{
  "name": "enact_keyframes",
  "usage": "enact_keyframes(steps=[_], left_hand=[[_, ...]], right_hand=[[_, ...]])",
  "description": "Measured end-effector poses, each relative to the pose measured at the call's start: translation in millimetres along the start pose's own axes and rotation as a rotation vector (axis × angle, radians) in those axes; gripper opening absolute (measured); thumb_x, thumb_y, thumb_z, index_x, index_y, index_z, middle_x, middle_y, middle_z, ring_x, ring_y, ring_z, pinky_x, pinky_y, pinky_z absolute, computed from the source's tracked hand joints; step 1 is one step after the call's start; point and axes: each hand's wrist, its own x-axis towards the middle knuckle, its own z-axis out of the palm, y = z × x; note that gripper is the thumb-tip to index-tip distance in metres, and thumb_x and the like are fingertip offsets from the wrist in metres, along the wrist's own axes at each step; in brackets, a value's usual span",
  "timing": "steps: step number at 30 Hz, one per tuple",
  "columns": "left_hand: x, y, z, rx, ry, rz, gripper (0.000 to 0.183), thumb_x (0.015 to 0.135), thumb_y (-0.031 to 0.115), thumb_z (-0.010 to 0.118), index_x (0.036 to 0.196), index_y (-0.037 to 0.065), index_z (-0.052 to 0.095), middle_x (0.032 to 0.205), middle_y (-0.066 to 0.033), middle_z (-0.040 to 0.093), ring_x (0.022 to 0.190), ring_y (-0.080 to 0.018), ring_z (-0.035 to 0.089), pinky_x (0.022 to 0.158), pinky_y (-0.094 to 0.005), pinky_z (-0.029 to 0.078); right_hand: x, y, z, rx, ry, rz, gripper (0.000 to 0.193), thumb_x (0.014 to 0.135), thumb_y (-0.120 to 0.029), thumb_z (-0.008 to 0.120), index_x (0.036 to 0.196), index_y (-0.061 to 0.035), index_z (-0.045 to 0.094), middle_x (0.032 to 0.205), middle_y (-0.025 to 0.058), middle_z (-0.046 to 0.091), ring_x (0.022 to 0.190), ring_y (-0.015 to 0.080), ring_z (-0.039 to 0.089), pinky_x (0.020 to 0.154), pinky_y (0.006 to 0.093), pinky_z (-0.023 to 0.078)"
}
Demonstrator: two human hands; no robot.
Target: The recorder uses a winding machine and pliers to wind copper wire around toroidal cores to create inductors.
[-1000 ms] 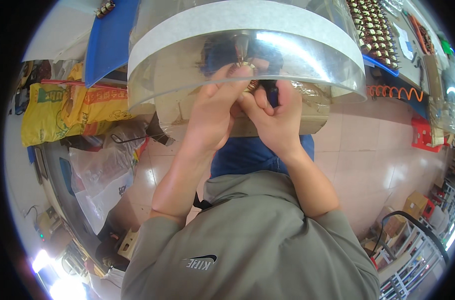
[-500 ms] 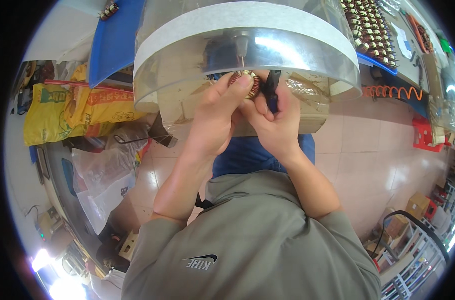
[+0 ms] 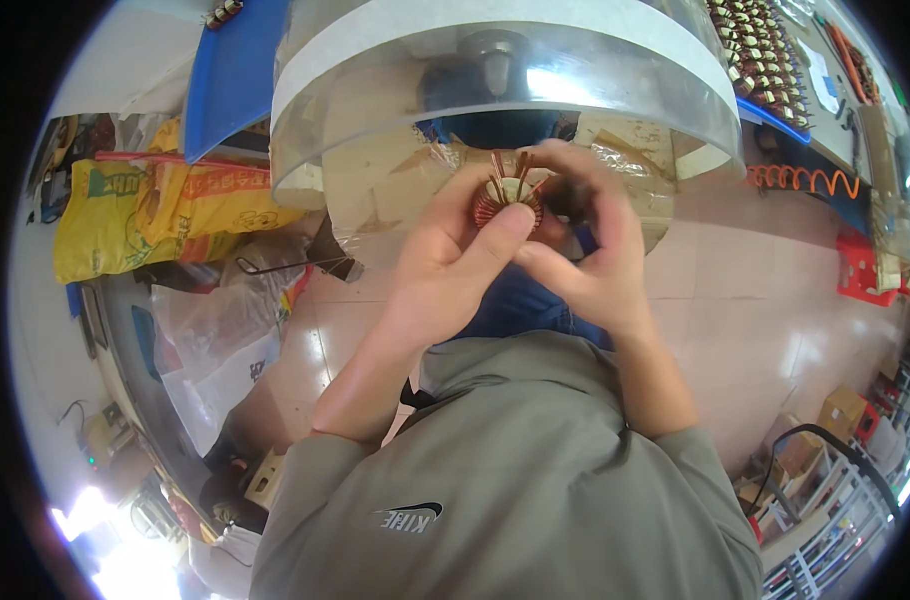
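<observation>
Between the thumb and fingers of my left hand [image 3: 450, 260] is a toroidal coil [image 3: 491, 212], wound with copper-coloured wire over a pale core. Several straight wire leads stick up from its top. Close on its right is my right hand [image 3: 615, 240], the thumb pointing at the coil's lower side and the fingers curled at the far side near the leads. A dark hand tool [image 3: 575, 203] with a bit of blue sits inside the right palm; its kind is mostly hidden and blurred. Both hands are in front of a clear curved plastic shield [image 3: 395, 135].
Beneath the shield lies a cardboard surface [image 3: 375, 225] with tape. A metal nozzle-like part [image 3: 496, 75] shows through the plastic. At right, a blue tray [image 3: 780, 122] carries rows of coils [image 3: 765, 60], with an orange coiled hose [image 3: 805, 181] below. Yellow bags [image 3: 105, 225] are at left.
The coil has come back toward my body and tipped, so its leads now point up and away. My right hand has turned and shifted right, with the dark tool now deeper in the palm.
</observation>
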Motion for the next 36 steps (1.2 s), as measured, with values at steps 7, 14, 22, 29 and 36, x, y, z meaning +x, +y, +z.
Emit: enact_keyframes(steps=[7, 14, 22, 29, 36], left_hand=[[-3.7, 2.8, -1.6, 0.128, 0.046, 0.073, 0.034, 0.106, 0.011, 0.058, 0.136, -0.002, 0.050, 0.113, -0.0103, 0.068, 0.103, -0.0163, 0.068, 0.089, -0.0316, 0.057], [-1.0, -7.8, 6.1, 0.026, 0.110, 0.016, 0.030, 0.106, 0.012, 0.057, 0.132, -0.002, 0.050, 0.108, -0.0084, 0.067, 0.097, -0.0128, 0.066, 0.087, -0.0282, 0.055], [0.5, -1.0, 11.0, 0.011, 0.120, 0.007, 0.031, 0.107, 0.012, 0.056, 0.133, -0.003, 0.050, 0.108, -0.0087, 0.067, 0.098, -0.0140, 0.066, 0.089, -0.0285, 0.054], [6.8, -4.6, 18.4, 0.119, 0.214, 0.058, 0.033, 0.107, 0.014, 0.056, 0.134, -0.004, 0.049, 0.108, -0.0076, 0.067, 0.096, -0.0126, 0.066, 0.086, -0.0277, 0.055], [12.9, -2.0, 15.2, 0.018, 0.258, 0.022, 0.027, 0.108, 0.019, 0.056, 0.126, -0.002, 0.053, 0.103, -0.0057, 0.068, 0.091, -0.0097, 0.065, 0.082, -0.0241, 0.053]], right_hand=[[-9.5, 4.7, -10.9, -0.046, -0.043, -0.024, 0.059, 0.077, -0.012, 0.086, 0.129, -0.0002, 0.060, 0.123, 0.0153, 0.065, 0.100, 0.0229, 0.066, 0.085, 0.0327, 0.054], [2.7, 4.5, 5.5, -0.218, -0.016, -0.161, 0.052, 0.076, -0.007, 0.083, 0.124, -0.0018, 0.063, 0.125, 0.0175, 0.065, 0.107, 0.0321, 0.067, 0.089, 0.0379, 0.055], [5.7, 1.2, 0.6, -0.143, -0.070, -0.045, 0.050, 0.075, -0.006, 0.082, 0.121, -0.0023, 0.065, 0.119, 0.0163, 0.069, 0.103, 0.0326, 0.068, 0.086, 0.0380, 0.056], [12.5, 10.5, 12.2, -0.239, 0.077, -0.202, 0.041, 0.075, -0.006, 0.081, 0.113, -0.0024, 0.068, 0.111, 0.0146, 0.070, 0.092, 0.0299, 0.070, 0.079, 0.0365, 0.057], [23.5, 11.8, 21.6, -0.141, 0.088, -0.127, 0.038, 0.077, -0.008, 0.080, 0.113, -0.0042, 0.069, 0.099, 0.0114, 0.070, 0.085, 0.0265, 0.067, 0.076, 0.0337, 0.055]])
